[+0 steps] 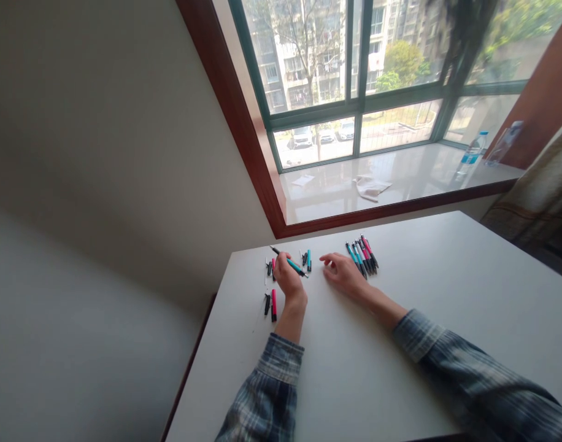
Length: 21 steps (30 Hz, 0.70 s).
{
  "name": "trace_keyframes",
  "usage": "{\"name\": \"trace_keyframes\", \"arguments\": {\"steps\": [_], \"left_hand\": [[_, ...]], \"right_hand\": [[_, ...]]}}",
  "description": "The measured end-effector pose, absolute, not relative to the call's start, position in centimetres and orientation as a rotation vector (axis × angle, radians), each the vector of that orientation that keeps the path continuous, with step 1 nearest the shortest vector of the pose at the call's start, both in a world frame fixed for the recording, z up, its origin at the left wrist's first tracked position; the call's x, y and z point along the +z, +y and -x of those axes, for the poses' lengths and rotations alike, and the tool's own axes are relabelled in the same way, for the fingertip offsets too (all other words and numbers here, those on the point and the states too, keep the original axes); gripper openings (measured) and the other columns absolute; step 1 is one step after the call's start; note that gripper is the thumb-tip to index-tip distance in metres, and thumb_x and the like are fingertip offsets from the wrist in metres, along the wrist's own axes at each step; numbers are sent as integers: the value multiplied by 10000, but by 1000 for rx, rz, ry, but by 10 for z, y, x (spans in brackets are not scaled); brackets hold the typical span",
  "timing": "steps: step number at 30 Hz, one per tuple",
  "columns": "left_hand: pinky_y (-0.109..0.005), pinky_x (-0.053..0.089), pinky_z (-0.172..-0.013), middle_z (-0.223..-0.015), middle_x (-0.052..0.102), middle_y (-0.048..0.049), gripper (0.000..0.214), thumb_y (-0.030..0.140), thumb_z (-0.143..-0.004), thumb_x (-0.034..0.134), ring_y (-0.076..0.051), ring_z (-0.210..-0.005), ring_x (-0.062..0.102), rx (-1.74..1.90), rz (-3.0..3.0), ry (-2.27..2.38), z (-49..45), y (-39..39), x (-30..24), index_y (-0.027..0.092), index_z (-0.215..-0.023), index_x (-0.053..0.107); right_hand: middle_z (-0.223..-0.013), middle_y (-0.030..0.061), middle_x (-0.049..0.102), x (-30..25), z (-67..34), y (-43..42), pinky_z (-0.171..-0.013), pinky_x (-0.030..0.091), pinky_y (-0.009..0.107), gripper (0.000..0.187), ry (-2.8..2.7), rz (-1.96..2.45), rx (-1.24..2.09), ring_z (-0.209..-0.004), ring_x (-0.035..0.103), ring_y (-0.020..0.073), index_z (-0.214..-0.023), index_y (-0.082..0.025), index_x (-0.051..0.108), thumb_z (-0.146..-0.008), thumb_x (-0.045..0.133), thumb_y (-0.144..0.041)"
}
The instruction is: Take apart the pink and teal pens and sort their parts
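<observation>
My left hand [288,277] is closed around a teal pen [294,266] that sticks out to the upper left and to the right of the fist. My right hand [343,272] rests on the white table [400,344], fingers loosely curled and pointing left, holding nothing. Between the hands lie small pen parts [306,259], one teal and some black. To the right of my right hand is a bundle of several teal, pink and black pens [362,254]. Left of my left hand lie a pink pen barrel [273,304], a black piece [267,303] and more small parts [270,267].
The table stands against a wide window sill [400,178] carrying a cloth [370,186], a paper scrap [303,180] and a water bottle [472,151]. A grey wall is on the left, a curtain [538,190] on the right.
</observation>
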<state>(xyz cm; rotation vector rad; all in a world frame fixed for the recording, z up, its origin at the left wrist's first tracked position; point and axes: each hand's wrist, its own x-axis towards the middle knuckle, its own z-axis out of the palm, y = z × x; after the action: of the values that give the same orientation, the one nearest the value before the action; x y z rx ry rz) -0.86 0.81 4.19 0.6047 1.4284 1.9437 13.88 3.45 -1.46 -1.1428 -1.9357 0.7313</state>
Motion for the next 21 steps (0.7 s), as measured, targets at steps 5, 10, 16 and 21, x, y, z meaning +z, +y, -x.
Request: {"name": "trace_keyframes", "arguments": {"steps": [5, 10, 16, 21], "left_hand": [[-210, 325, -452, -558, 374, 84, 254, 390, -865, 539, -84, -452, 383, 1919, -624, 1341, -2, 6, 53, 223, -710, 427], [-217, 321, -459, -537, 348, 94, 233, 376, -854, 538, -86, -439, 366, 1994, -473, 1356, 11, 13, 70, 226, -717, 424], [-218, 307, -458, -540, 339, 102, 240, 396, -834, 559, -79, -434, 352, 1983, -410, 1332, 22, 15, 76, 226, -731, 425], [-223, 301, -451, -544, 348, 97, 203, 361, -826, 557, -80, -437, 352, 1968, -410, 1296, 19, 14, 76, 222, -731, 443]], "right_hand": [[-995, 89, 700, -10, -118, 63, -942, 466, 330, 272, -1991, 1271, 571, -969, 638, 223, -1165, -170, 750, -920, 630, -166], [-1008, 91, 693, -7, -114, 70, -932, 444, 317, 250, -2028, 1278, 543, -994, 626, 228, -1137, -184, 770, -930, 629, -187], [-1025, 95, 692, -1, -111, 64, -905, 433, 318, 234, -2067, 1279, 510, -999, 617, 234, -1128, -201, 776, -950, 628, -240], [-1037, 89, 695, 1, -107, 64, -900, 429, 324, 224, -2092, 1275, 489, -988, 613, 236, -1114, -221, 783, -948, 637, -259]]}}
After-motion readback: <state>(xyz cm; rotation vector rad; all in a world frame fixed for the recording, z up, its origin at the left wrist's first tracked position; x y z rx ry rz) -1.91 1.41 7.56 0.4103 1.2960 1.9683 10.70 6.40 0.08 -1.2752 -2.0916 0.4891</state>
